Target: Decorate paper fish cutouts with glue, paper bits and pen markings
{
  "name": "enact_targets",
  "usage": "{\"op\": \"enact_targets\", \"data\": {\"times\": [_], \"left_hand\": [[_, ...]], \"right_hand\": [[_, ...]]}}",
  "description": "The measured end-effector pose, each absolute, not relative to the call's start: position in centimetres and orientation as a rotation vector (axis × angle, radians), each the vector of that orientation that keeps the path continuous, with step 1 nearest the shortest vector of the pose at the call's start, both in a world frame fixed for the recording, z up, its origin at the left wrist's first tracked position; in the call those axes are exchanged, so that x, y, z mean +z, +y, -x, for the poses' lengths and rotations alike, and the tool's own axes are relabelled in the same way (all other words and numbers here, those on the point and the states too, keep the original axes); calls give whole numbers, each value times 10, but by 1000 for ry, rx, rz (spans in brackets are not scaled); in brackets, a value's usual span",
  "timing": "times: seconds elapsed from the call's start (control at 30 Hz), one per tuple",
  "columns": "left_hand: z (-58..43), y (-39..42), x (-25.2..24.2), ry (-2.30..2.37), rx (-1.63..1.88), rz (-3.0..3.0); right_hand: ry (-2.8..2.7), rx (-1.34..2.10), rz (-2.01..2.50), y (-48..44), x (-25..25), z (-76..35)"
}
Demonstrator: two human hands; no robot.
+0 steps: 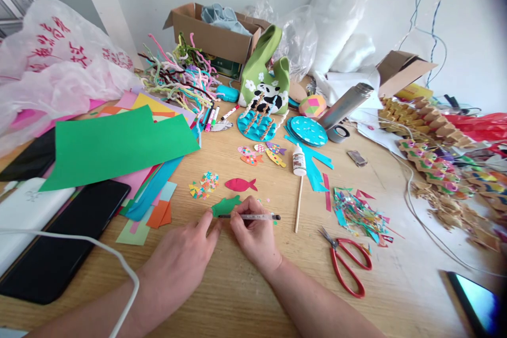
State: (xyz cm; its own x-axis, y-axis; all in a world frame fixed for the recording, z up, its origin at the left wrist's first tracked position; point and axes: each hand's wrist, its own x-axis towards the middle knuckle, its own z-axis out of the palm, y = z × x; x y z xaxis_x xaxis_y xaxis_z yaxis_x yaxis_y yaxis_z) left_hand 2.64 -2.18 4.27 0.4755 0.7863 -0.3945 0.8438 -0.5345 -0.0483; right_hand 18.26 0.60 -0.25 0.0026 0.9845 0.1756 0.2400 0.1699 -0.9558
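Observation:
A small green paper fish [226, 204] lies flat on the table, its lower edge partly hidden by fingers. My left hand [189, 248] is closed, with thumb and index fingertip holding the fish's left end. In my right hand [255, 235] is a slim pen [261, 217], gripped near its dark tip, which touches or hovers just at the fish's lower edge. Just above lies a red paper fish [241, 185]. Left of that is a pile of small coloured paper bits [204, 185]. Several patterned paper fish [259, 153] are grouped farther back.
Red-handled scissors [348, 264] lie open at right, near paper scraps [360, 214]. A glue bottle [299, 160] stands above a wooden stick [298, 205]. Green paper sheets [119, 142] and a black phone [67, 237] are at left. A white cable [127, 269] crosses over my left forearm.

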Motion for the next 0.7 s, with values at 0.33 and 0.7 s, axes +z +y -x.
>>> {"op": "enact_targets", "data": {"times": [0.33,0.7], "left_hand": [[-26,-22,42,1436,-550,-2578],[-27,-23,41,1450,-571,-2573]], "right_hand": [[-1415,983,1244,5,-2,-183],[-1313,985,1272,7,-4,-180]]}}
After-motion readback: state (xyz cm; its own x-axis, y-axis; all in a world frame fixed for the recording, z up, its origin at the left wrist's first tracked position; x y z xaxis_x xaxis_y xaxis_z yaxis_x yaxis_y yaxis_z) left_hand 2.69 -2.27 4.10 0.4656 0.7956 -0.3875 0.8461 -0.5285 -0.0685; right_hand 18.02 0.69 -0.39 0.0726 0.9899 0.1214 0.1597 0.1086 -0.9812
